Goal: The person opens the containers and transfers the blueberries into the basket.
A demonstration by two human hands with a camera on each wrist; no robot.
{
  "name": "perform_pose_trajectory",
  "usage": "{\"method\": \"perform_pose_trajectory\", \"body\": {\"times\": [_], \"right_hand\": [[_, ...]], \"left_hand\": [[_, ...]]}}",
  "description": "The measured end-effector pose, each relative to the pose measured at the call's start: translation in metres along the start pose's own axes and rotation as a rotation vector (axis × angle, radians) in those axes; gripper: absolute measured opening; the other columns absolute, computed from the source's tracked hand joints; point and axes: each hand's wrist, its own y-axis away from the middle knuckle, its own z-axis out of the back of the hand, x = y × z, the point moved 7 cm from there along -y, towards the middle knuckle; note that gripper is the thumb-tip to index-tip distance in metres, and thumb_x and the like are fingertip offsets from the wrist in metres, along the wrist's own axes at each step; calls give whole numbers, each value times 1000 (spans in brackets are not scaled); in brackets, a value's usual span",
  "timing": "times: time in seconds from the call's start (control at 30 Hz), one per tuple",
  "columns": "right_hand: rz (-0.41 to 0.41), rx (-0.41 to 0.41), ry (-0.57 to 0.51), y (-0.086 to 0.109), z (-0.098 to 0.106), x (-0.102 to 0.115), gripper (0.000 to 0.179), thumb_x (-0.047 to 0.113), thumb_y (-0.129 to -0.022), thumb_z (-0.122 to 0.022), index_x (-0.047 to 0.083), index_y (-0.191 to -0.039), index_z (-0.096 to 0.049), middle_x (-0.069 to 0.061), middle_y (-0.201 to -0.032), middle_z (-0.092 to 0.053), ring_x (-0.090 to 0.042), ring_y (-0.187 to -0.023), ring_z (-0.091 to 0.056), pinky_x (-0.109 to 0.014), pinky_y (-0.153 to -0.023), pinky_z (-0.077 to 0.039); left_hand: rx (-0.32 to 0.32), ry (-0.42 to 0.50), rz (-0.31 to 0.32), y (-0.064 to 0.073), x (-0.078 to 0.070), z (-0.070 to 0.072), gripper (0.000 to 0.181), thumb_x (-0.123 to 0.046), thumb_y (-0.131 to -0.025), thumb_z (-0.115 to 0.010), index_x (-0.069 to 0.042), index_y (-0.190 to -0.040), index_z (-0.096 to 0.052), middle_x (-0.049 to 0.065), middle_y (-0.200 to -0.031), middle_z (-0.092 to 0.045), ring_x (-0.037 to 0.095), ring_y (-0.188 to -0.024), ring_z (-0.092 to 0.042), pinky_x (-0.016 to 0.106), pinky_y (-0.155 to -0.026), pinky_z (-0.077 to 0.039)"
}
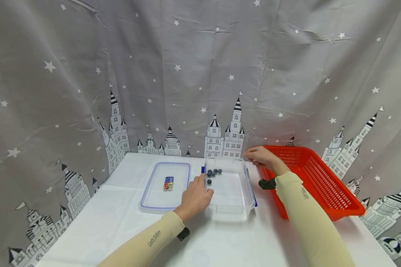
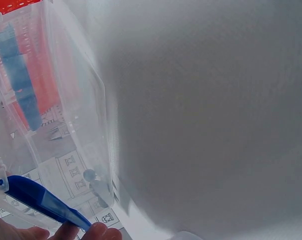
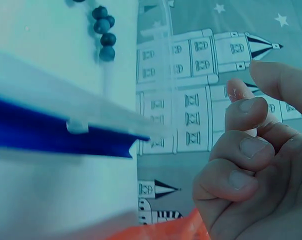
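A clear plastic container (image 1: 230,213) with blue side latches stands on the white table, holding several blueberries (image 1: 213,173) near its far left corner. My left hand (image 1: 195,196) grips its left side, fingertips at the blue latch (image 2: 38,197) in the left wrist view. Beyond the container's far right corner, my right hand (image 1: 262,156) is raised. Its fingers are loosely bent and hold nothing, thumb and index finger apart in the right wrist view. Close to it, the right-side blue latch (image 3: 61,127) hangs along the wall.
Left of the container lies a clear lid (image 1: 152,202) with a blue seal and a fruit label (image 1: 168,183). A red perforated basket (image 1: 320,181) stands on the right, under my right forearm. A grey curtain (image 1: 187,74) printed with castles and stars hangs behind the table.
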Motion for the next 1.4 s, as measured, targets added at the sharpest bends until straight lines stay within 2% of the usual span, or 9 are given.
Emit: {"method": "perform_pose_trajectory", "body": {"times": [0.13, 0.4, 0.8, 1.1, 1.27, 1.4], "right_hand": [[-25, 15, -13, -3, -12, 3, 26, 28, -97, -65, 4, -106, -68, -1, -70, -48, -15, -59, -42, -25, -56, -36], [-51, 36, -69, -14, -38, 10, 28, 30, -96, -67, 6, -111, -69, -2, -74, -51, -17, -61, -43, -25, -58, -36], [-59, 87, -143, -28, -73, 5, 24, 27, -94, -69, 6, -106, -69, -2, -72, -49, -15, -59, -40, -25, -55, -34], [-84, 91, -159, -33, -95, -4, 28, 24, -95, -68, 4, -114, -70, -1, -73, -51, -14, -58, -39, -24, -54, -33], [-84, 126, -169, -37, -105, -5, 38, 20, -95, -67, -3, -126, -65, 1, -72, -49, -12, -58, -36, -23, -54, -31], [-96, 144, -158, -39, -112, -8, 40, 18, -96, -65, -4, -129, -63, 2, -72, -49, -10, -57, -35, -23, -53, -29]], "left_hand": [[5, 1, 0, 1, 0, 0, 68, -33, -91, -54, -7, -152, -39, 14, -137, -55, 32, -119, -58, 53, -89, -52], [1, -7, 16, -1, 3, -1, 68, -32, -92, -56, -7, -152, -39, 13, -137, -55, 32, -119, -58, 53, -89, -52], [26, -7, 28, -3, 1, -3, 68, -35, -92, -55, -8, -153, -39, 13, -138, -55, 30, -119, -58, 52, -90, -52], [19, -17, 23, -3, 1, -3, 69, -35, -92, -55, -8, -153, -39, 13, -139, -55, 31, -120, -57, 52, -91, -52], [12, -20, 18, -3, 0, -2, 68, -34, -92, -56, -8, -152, -40, 12, -137, -55, 31, -118, -58, 52, -89, -52], [17, -16, 18, -3, -1, -2, 67, -33, -92, -57, -8, -152, -40, 12, -137, -55, 30, -117, -58, 52, -88, -52]]}}
